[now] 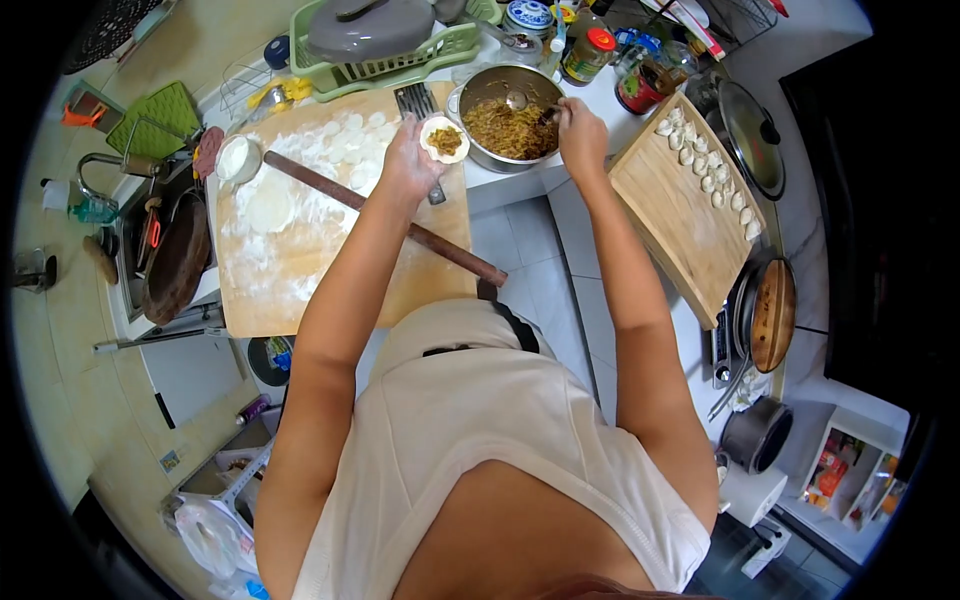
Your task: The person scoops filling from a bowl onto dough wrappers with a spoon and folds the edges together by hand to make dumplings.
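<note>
A round dough wrapper (pixel 444 139) with brown-yellow filling at its centre lies in my left hand (pixel 411 162), at the right edge of the floured board (pixel 340 250). My right hand (pixel 581 135) is closed round the handle of a utensil at the right rim of the metal pot (pixel 511 152). Minced filling (pixel 508 130) covers the inside of the pot. Flattened dough rounds (pixel 345 140) lie in flour on the board. A long wooden rolling pin (pixel 330 190) rests diagonally across it, under my left forearm.
On the right, a wooden tray (pixel 670 215) holds several folded dumplings (pixel 702 160). A flour bowl (pixel 238 158) stands at the board's left edge. Jars (pixel 588 56) and a green basket (pixel 385 62) line the back. A sink (pixel 130 235) is at left.
</note>
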{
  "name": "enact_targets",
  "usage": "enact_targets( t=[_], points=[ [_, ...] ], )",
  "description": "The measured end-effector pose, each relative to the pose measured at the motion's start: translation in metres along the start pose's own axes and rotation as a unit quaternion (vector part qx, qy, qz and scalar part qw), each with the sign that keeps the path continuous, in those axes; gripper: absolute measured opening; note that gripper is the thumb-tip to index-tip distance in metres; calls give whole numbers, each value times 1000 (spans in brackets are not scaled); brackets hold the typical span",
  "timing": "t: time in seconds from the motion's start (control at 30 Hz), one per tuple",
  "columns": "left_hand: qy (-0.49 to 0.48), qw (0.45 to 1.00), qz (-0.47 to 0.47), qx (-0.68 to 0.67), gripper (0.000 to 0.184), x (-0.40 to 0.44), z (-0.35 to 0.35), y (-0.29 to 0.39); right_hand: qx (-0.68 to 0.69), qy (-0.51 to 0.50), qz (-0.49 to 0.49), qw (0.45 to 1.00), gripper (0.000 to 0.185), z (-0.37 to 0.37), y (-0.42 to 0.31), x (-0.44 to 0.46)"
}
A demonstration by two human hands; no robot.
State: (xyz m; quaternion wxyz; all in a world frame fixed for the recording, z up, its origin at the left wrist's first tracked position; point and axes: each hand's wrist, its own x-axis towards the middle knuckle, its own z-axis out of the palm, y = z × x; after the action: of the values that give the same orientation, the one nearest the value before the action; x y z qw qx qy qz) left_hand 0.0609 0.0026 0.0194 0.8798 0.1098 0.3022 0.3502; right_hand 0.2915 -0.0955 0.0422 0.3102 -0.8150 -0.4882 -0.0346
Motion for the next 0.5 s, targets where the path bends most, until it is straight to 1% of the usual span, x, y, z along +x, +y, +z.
enact_targets(
  t=[0.03, 0.13, 0.27, 0.37, 0.5],
  points=[
    [-10, 1000, -7, 9, 50, -2, 1, -1, -62, -4, -13, 998, 21, 9, 9, 13],
    [-18, 999, -29, 15, 50, -5, -1, -6, -186, -55, -55, 980, 18, 24, 19, 43],
    [20, 998, -27, 46, 47, -19, 9, -7, -245, -63, -115, 961, 21, 45, 30, 74],
    [3, 999, -28, 26, 48, -16, 1, -8, -263, -76, -148, 950, 23, 57, 37, 88],
    [7, 998, -32, 54, 49, -27, 8, -7, -291, -98, -167, 937, 24, 63, 36, 100]
  ],
)
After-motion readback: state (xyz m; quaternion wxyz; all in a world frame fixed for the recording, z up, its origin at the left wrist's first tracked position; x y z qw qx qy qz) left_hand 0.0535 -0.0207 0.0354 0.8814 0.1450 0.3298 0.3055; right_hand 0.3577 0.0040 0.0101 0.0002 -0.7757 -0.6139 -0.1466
